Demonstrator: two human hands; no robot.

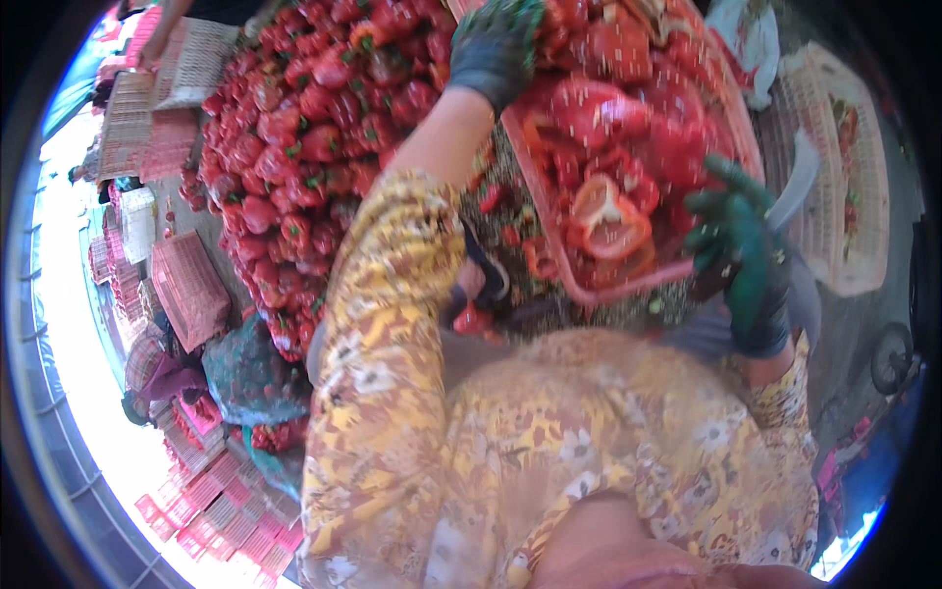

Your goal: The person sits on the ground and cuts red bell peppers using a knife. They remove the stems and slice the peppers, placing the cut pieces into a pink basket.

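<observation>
My left hand (497, 55), in a dark green-coated glove, reaches to the top edge of the view. It lies between a heap of whole red bell peppers (316, 140) and the pink plastic crate (541, 210). Its fingertips are partly cut off, so whether it grips a pepper is unclear. My right hand (743, 258), gloved alike, is beside the crate's right front corner. A knife (798, 177) is held in it, its curved blade pointing up and outward; the handle is hidden by the glove. Inside the crate lie cut red peppers, among them a hollow pepper piece (611, 217) with pale inner ribs.
A pale plastic crate (861, 177) with scraps stands at right, near a wheel (892, 357). Pepper scraps and seeds litter the ground between my feet. At left are an overturned pink crate (191, 291), a filled mesh sack (254, 372), stacked crates and another person (158, 368).
</observation>
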